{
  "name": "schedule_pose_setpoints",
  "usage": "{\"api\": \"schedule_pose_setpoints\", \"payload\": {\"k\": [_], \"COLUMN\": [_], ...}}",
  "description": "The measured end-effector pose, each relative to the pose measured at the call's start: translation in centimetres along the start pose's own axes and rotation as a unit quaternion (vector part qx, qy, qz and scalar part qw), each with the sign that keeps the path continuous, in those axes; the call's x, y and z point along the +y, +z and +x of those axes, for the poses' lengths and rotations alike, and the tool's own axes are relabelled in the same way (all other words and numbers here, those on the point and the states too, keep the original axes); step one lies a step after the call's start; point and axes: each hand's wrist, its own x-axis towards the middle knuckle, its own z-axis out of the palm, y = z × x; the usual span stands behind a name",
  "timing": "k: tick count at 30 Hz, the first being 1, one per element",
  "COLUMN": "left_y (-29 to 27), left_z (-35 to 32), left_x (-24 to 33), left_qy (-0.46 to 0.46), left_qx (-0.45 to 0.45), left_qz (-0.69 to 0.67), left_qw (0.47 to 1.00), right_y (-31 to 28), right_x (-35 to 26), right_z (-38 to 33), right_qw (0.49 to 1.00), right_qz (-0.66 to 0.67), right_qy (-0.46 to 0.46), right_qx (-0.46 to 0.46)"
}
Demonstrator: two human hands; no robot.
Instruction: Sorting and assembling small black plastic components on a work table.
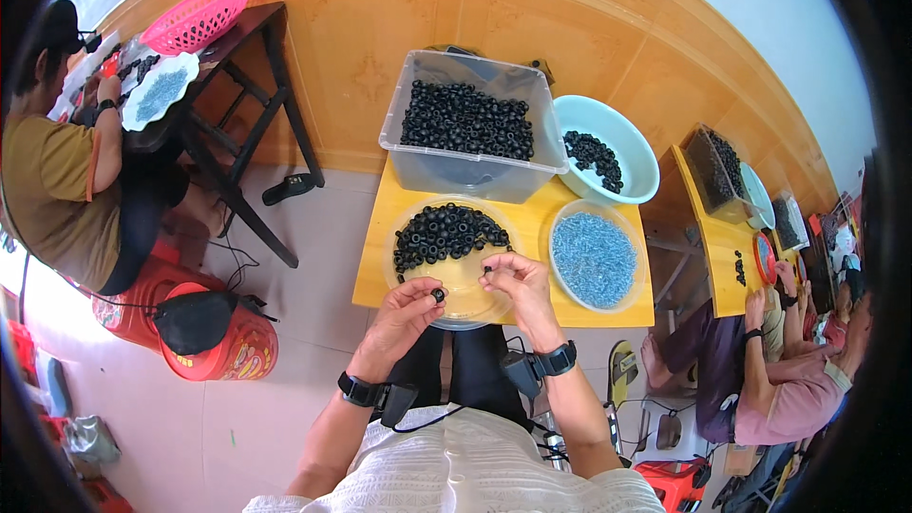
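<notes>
Between the thumb and fingers of my left hand point(407, 321) is a small black ring-shaped part point(438, 294). My right hand point(528, 291) pinches a smaller black piece point(487, 271), its exact kind too small to make out. Both hands hover over the near side of a clear round bowl point(464, 280), a short gap between them. Loose black ring-shaped parts point(446, 233) fill the far side of that bowl. To its right stands another clear round bowl holding many small translucent blue pieces point(594, 261).
Behind the bowls on the yellow table point(375, 271) stand a large clear bin point(475, 176) of black parts and a light blue basin point(638, 128) with more. A co-worker point(57, 161) sits left near red buckets point(223, 351); other people work at a second yellow table point(717, 271) right.
</notes>
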Motion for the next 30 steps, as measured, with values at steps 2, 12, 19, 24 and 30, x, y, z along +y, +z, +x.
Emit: {"api": "schedule_pose_setpoints", "payload": {"k": [2, 12, 19, 24, 30], "left_y": [0.1, 0.8, 1.3, 1.1, 0.6], "left_z": [-0.1, 0.0, -0.3, -0.2, 0.0], "left_x": [0.0, 0.0, 0.2, 0.2, -0.2], "left_qy": [0.0, 0.006, 0.034, 0.042, 0.084], "left_qx": [-0.003, -0.011, -0.017, -0.015, -0.015], "left_qz": [0.001, 0.033, 0.066, 0.1, 0.206], "left_qw": [1.0, 0.999, 0.997, 0.994, 0.975], "right_y": [0.4, 3.2, 4.7, 5.0, 5.2], "right_x": [-0.6, -1.5, -2.8, -2.8, -2.5], "right_z": [-0.5, -2.1, -3.1, -3.2, -3.2], "right_qw": [1.0, 0.981, 0.938, 0.929, 0.889], "right_qz": [0.011, -0.15, -0.291, -0.308, -0.382], "right_qy": [0.009, -0.104, -0.182, -0.198, -0.249], "right_qx": [-0.017, -0.073, -0.052, -0.055, -0.054]}}
